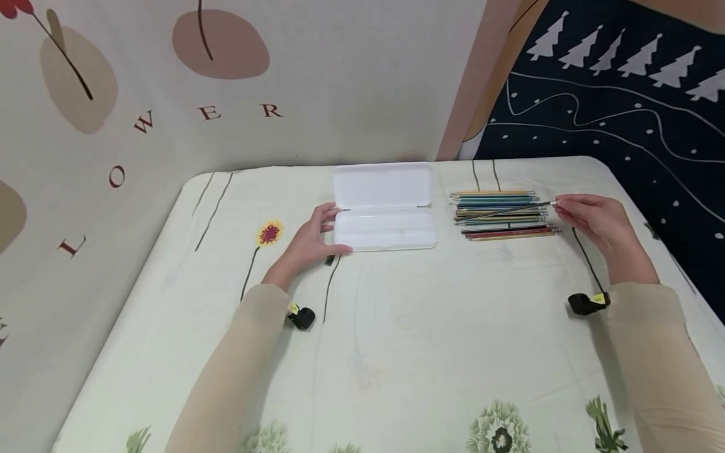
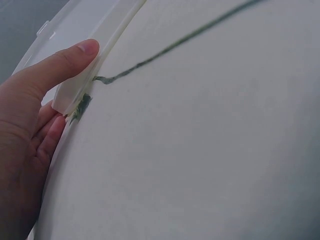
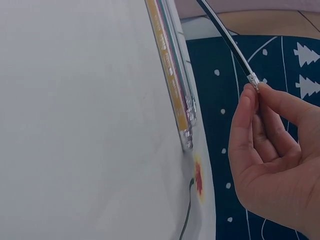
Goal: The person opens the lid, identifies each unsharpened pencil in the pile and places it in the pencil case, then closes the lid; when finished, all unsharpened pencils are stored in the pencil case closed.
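Beside pencil row (image 1: 495,202), right hand (image 1: 597,228) grip pinches dark pencil (image 3: 227,40); left hand (image 1: 308,242) grip holds white case (image 1: 385,228).

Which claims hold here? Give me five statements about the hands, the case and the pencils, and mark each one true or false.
1. The right hand pinches a pencil by its silver end. True.
2. The case is closed. False: its lid is open.
3. The left hand holds the case at its side. True.
4. The other pencils lie inside the case. False: they lie on the table, to the right of the case in the head view.
5. The case is white. True.
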Demonstrator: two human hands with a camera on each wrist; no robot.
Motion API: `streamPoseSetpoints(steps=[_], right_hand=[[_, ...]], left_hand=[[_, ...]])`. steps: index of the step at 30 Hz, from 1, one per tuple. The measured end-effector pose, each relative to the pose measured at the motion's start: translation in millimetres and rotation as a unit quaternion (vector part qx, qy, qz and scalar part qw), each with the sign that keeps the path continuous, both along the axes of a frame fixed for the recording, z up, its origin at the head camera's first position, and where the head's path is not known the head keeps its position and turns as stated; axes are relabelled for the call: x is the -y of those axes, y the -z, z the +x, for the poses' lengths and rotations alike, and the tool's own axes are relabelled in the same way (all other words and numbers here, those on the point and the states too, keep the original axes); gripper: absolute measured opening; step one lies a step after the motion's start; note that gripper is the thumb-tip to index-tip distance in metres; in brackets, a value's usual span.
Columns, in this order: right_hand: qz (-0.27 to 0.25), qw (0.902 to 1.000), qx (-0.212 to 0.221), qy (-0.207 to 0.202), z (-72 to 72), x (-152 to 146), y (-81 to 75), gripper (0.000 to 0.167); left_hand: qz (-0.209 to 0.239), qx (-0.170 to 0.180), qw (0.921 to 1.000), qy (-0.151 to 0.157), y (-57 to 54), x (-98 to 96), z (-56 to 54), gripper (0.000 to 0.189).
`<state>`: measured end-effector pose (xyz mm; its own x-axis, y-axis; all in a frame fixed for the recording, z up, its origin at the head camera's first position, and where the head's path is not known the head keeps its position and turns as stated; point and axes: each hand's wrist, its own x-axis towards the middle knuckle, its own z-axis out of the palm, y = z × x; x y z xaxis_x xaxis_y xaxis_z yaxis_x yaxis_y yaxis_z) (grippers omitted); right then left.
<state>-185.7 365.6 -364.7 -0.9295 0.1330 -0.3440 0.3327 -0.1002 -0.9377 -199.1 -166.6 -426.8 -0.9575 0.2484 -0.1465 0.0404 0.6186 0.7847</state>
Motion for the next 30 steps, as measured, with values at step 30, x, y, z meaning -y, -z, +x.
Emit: streamPoseSetpoints(steps=[30], right_hand=[[-0.009, 0.9993, -0.019, 0.031, -24.2, 77, -3.0, 0.009]], left_hand=[[-0.016, -0.014, 0.9998, 0.003, 1.1, 0.3, -1.1, 0.106]])
